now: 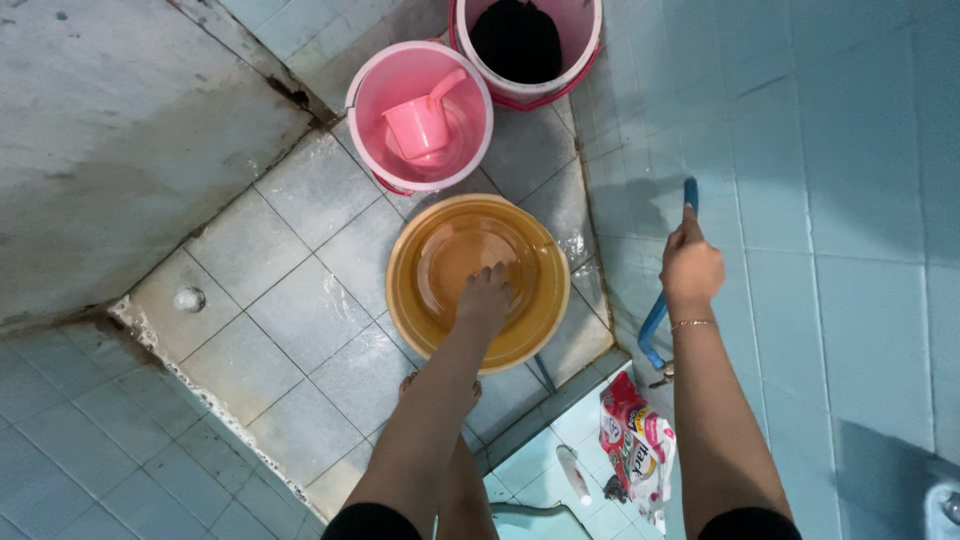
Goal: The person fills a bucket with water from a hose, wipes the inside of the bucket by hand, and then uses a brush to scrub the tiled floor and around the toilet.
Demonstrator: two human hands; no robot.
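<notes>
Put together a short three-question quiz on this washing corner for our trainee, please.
1. True or false: the left hand rests inside the amber basin.
2. What does the right hand hold? A) the pink dipper B) a blue handle on the wall C) the detergent bag
3. Fill in: the pink dipper sits in the pink ____.

Key:
1. True; the fingers reach into the basin's bowl.
2. B; the hand is closed on the blue handle, well away from the dipper and from the detergent bag lower down.
3. Bucket; the dipper lies in the pink bucket, beside a second bucket with dark contents.
</notes>
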